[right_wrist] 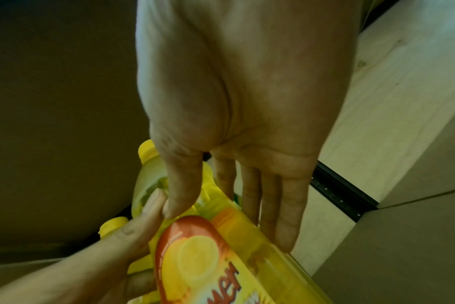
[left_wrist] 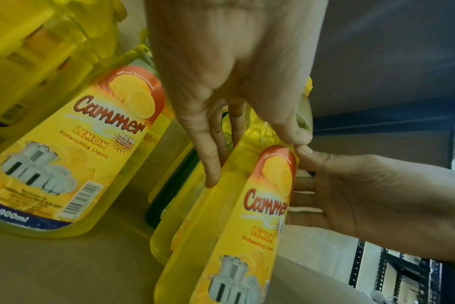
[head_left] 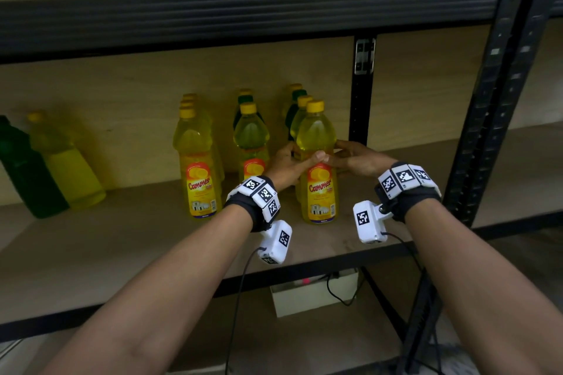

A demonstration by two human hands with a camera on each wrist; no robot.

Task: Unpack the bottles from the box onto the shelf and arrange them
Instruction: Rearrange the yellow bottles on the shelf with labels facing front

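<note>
From the head view, the left hand [head_left: 285, 166] and right hand [head_left: 356, 158] clasped the front yellow bottle [head_left: 318, 167] upright near the shelf's [head_left: 122, 240] front edge. The left wrist view alone showed both thumbs meeting above its label. The right wrist view showed straight fingers [right_wrist: 286, 216] along its far side.

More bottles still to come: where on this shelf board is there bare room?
Bare board lies between the tilted green bottle and the left yellow row, and along the front edge. Crowded: the right rows, where both hands hold the front bottle.
</note>
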